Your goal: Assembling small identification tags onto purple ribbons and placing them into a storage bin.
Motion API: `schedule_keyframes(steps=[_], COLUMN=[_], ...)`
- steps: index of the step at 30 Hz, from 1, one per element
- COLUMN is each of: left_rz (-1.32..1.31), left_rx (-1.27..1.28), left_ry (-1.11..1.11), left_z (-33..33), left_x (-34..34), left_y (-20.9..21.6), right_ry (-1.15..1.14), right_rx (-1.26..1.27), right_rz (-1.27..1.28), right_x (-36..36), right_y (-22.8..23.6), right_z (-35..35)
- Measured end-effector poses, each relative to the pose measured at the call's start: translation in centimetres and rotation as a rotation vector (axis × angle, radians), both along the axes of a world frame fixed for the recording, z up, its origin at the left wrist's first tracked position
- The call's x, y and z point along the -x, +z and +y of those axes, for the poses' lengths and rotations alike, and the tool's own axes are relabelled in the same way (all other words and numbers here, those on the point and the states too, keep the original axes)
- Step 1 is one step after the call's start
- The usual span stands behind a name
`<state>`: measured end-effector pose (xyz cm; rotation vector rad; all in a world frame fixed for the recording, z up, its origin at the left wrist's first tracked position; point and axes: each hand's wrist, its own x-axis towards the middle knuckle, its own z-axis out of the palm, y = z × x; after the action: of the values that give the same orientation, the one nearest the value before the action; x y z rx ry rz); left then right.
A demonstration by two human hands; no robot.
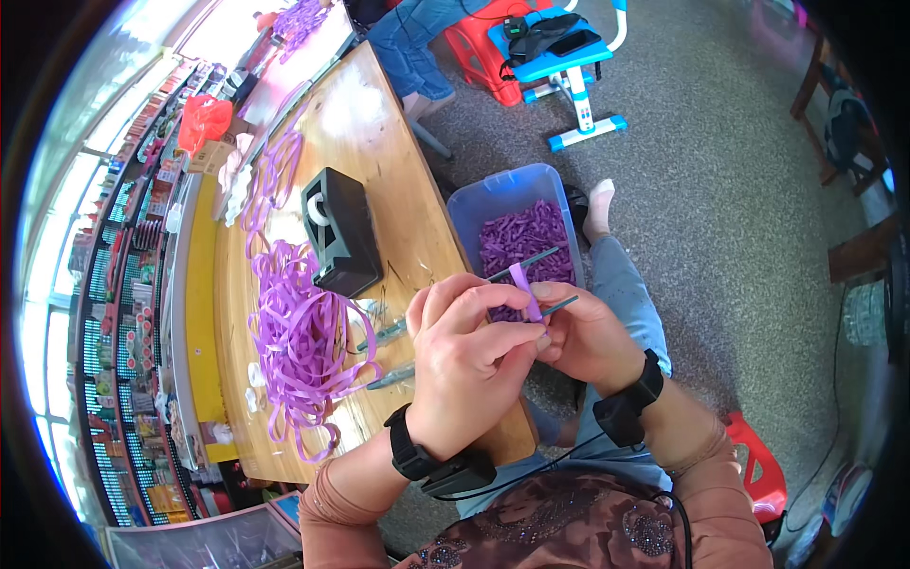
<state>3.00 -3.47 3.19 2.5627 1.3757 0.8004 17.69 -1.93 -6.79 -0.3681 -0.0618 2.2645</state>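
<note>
The left hand (464, 332) and right hand (590, 334) are pinching purple ribbon (524, 286) across dark prongs (542, 257); slackening could be risking its slipping off.

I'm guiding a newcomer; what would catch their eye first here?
Probably the purple ribbon heap on the wooden table, beside the black tape dispenser. Next, the blue bin of purple pieces right of the table, then the purple strip where left hand and right hand meet.
</note>
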Motion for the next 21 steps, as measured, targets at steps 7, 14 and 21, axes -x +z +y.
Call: schedule_keyframes(steps=[7, 14, 21], left_rz=[0.012, 0.004, -0.018], left_rx=[0.0, -0.009, 0.0], left_ry=[0.006, 0.004, -0.001], left_z=[-0.1, 0.0, 0.0], left_x=[0.0, 0.0, -0.1], left_y=[0.0, -0.1, -0.4], right_ry=[0.004, 0.047, 0.027], right_rx=[-0.057, -0.08, -0.048], right_rz=[0.084, 0.228, 0.158], right_x=[0.7, 1.2, 1.2], right_y=[-1.2, -1.2, -1.0], right_z=[-0.6, -1.0, -1.0])
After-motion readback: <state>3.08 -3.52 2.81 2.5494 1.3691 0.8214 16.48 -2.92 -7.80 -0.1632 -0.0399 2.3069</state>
